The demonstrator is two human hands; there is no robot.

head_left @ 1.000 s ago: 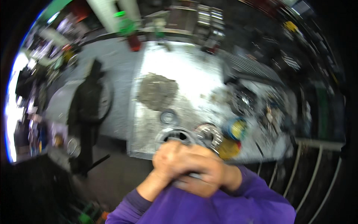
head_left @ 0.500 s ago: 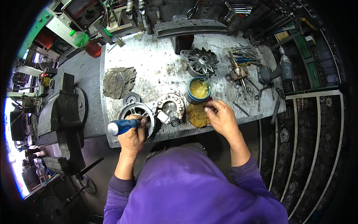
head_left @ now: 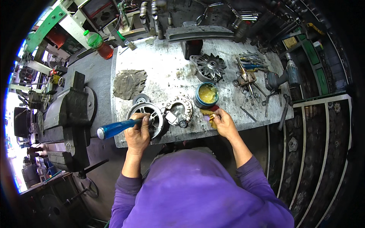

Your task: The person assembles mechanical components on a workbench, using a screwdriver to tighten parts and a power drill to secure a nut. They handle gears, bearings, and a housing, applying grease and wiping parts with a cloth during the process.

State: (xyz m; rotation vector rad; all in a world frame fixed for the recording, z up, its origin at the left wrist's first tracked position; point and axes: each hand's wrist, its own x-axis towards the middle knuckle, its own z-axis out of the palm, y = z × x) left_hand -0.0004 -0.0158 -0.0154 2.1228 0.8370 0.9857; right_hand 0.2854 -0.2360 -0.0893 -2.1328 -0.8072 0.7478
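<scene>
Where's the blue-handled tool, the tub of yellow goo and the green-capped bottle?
Blue-handled tool [head_left: 117, 129]: head view, on the handle.
Tub [head_left: 197, 102]: head view, on its outer wall.
Bottle [head_left: 98, 45]: head view, mid-body.

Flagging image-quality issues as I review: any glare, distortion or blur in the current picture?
Head view: glare whitens the upper-left metal tabletop; head view: the pale shelf frame bows near the rim; head view: the blue-handled tool looks fairly sharp, without obvious motion blur.

Bright white light [head_left: 10, 152] glared at left; dark, pale-edged shelves [head_left: 323, 100] stood right of the stained silver metal worktop [head_left: 165, 74].
</scene>
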